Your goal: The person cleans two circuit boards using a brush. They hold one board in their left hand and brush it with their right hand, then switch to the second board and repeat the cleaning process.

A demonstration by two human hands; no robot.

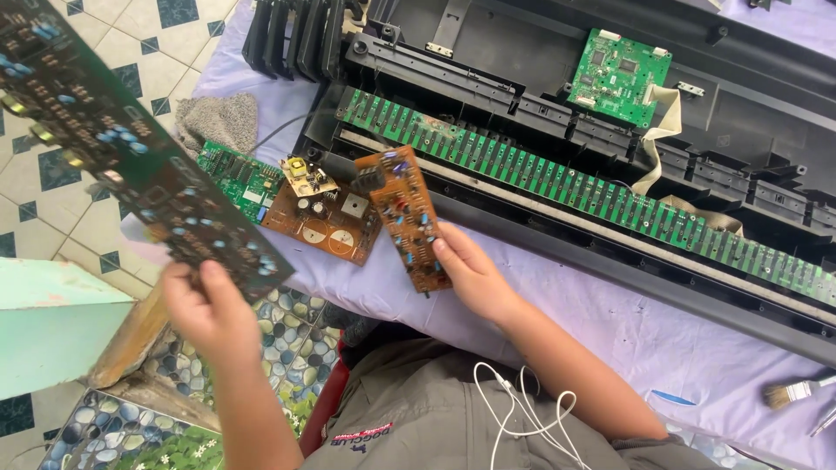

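My left hand [209, 305] grips the near end of a long dark green circuit board [122, 148] that stretches up toward the top left corner, blurred and held above the floor. My right hand [470, 274] holds the lower end of a narrow brown circuit board [405, 209] with small blue and red parts, tilted over the table's lilac cloth [610, 322]. Just left of it lie a wider brown board [322, 226] and a green board [235, 178].
An opened black keyboard chassis [522, 52] fills the far side, with a long green contact strip [566, 178] running diagonally and a small green board [620, 74] with a ribbon cable. A grey rag [218, 120] lies at left, a paintbrush [794, 392] at right. White earphone cord [522, 405] hangs on my lap.
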